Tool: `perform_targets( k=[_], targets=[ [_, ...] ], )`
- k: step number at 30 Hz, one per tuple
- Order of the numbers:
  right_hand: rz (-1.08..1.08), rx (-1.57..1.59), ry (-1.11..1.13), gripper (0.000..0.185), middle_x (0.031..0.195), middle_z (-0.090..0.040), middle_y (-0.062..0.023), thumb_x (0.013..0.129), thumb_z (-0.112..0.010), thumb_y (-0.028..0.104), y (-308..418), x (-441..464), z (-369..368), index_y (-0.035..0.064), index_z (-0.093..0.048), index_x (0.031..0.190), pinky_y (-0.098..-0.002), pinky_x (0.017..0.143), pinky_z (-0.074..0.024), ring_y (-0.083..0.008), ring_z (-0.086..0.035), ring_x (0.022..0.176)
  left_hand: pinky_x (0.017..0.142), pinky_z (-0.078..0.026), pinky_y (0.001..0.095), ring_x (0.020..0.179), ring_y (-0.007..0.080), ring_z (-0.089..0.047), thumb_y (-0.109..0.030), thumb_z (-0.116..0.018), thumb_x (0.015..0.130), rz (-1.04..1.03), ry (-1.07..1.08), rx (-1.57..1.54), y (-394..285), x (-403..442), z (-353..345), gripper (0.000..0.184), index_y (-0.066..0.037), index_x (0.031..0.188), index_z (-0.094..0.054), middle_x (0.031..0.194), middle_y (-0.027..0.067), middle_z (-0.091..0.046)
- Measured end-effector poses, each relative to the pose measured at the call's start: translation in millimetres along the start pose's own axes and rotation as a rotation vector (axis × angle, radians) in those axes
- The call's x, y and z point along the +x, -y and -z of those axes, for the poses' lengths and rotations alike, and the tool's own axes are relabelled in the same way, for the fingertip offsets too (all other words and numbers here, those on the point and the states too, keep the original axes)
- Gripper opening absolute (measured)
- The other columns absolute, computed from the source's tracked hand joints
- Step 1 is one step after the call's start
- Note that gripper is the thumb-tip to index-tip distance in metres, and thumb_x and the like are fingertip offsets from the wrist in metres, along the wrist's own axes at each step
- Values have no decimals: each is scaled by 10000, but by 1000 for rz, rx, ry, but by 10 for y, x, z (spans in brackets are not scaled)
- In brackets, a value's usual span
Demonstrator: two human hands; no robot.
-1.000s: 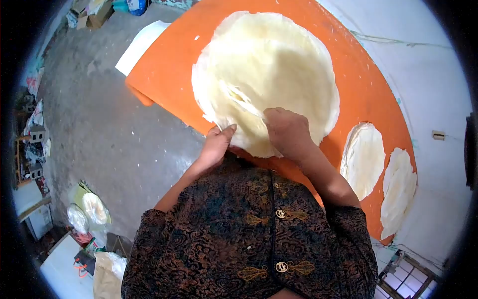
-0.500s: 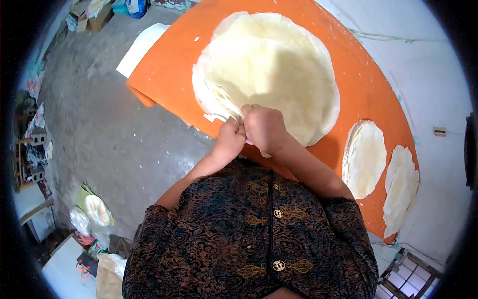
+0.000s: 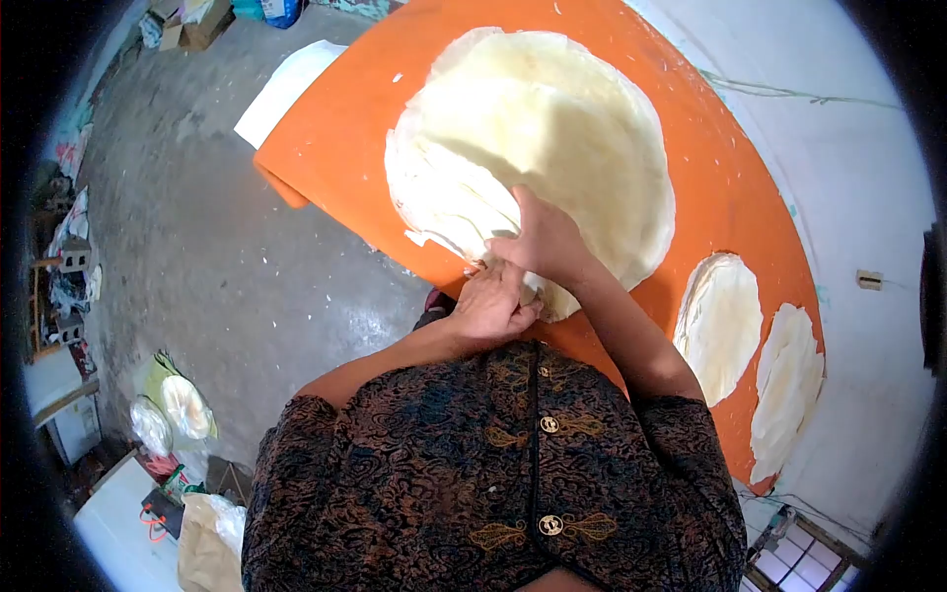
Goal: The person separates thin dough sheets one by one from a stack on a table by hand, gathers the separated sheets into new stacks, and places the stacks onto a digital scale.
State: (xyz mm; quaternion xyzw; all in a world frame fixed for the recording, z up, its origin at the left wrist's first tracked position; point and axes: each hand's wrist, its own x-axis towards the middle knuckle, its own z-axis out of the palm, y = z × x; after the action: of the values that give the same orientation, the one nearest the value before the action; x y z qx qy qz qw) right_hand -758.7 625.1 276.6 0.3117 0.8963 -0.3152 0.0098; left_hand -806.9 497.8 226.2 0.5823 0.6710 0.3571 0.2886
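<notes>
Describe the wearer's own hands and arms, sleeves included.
The left hand and right hand are bare, with no gloves or wristwear visible. The forearms are uncovered below dark sleeves patterned in black and brown. The matching top has round buttons and golden looped embroidery.

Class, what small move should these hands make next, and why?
Probably the right hand should draw the loose near edge of the large thin sheets in toward the left hand, since that edge lies rumpled while the left hand rests flat beside it.
</notes>
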Motion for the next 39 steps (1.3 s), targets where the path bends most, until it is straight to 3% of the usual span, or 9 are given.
perform_targets(
  k=[4, 9, 11, 16, 19, 23, 28, 36, 39],
  targets=[
    [7, 111, 15, 404, 809, -602, -165, 687, -651, 246, -249, 105, 7, -25, -524, 957, -358, 674, -440, -265, -581, 773, 733, -456, 398, 835, 341, -552, -230, -596, 767, -32, -43, 36, -23, 71, 23, 538, 43, 1156, -343, 913, 235, -537],
    [-211, 417, -55, 240, 780, -594, 10, 760, -639, 205, -856, 351, 1007, 37, -607, 928, -260, 613, -456, -85, -534, 669, 692, -440, 226, 818, 127, -556, -81, -557, 824, 160, -120, -756, 287, 129, -20, 262, 1, 1066, -497, 933, 59, -593],
    [-300, 136, -254, 246, 764, -591, 18, 787, -602, 206, -575, 288, 1830, 24, -595, 953, -271, 587, -458, -82, -522, 638, 666, -442, 213, 760, 100, -557, -104, -529, 849, 410, -178, -1058, 250, 223, 189, 242, -4, 1068, -500, 913, 51, -594],
    [42, -451, -608, 207, 700, -608, -84, 794, -566, 207, 238, 31, 2887, 44, -579, 921, -326, 603, -443, -192, -567, 621, 577, -420, 226, 672, 100, -521, -146, -519, 851, 586, -376, -1082, 609, 628, 397, 109, -40, 878, -528, 784, 32, -567],
    [125, -656, -709, 222, 679, -580, -40, 835, -517, 181, 330, 130, 2555, 62, -557, 1019, -272, 619, -425, -124, -516, 617, 560, -428, 242, 639, 112, -510, -107, -514, 829, 609, -478, -1022, 821, 937, 414, 82, -42, 878, -501, 754, 38, -536],
    [167, -943, -513, 256, 806, -620, -67, 834, -403, 160, -256, 797, 1365, 115, -556, 1034, -366, 561, -476, -244, -600, 645, 526, -443, 262, 603, 129, -516, -66, -520, 810, 683, -535, -931, 868, 1259, 458, 131, -14, 916, -463, 752, 72, -534],
    [248, -456, -410, 73, 724, -571, -139, 700, -487, 93, -646, 1135, -100, 57, -551, 698, -422, 568, -472, -321, -576, 622, 396, -399, 260, 489, 153, -512, -30, -518, 805, 784, -515, -1063, 835, 1454, 493, 85, 3, 834, -445, 644, 104, -523],
    [147, -399, -288, 144, 779, -556, -139, 745, -551, 178, -553, 1022, 5, 37, -561, 774, -420, 588, -473, -318, -582, 710, 396, -389, 241, 485, 157, -519, -11, -478, 805, 601, -540, -1194, 901, 1589, 370, 95, -52, 725, -450, 591, 82, -508],
    [160, -399, -384, 158, 789, -556, -140, 743, -558, 185, -463, 928, -47, 33, -561, 787, -442, 605, -469, -330, -580, 714, 506, -470, 257, 569, 173, -552, -55, -493, 835, 744, -447, -1327, 729, 1581, 515, 85, -46, 760, -454, 643, 83, -527]
  ],
)
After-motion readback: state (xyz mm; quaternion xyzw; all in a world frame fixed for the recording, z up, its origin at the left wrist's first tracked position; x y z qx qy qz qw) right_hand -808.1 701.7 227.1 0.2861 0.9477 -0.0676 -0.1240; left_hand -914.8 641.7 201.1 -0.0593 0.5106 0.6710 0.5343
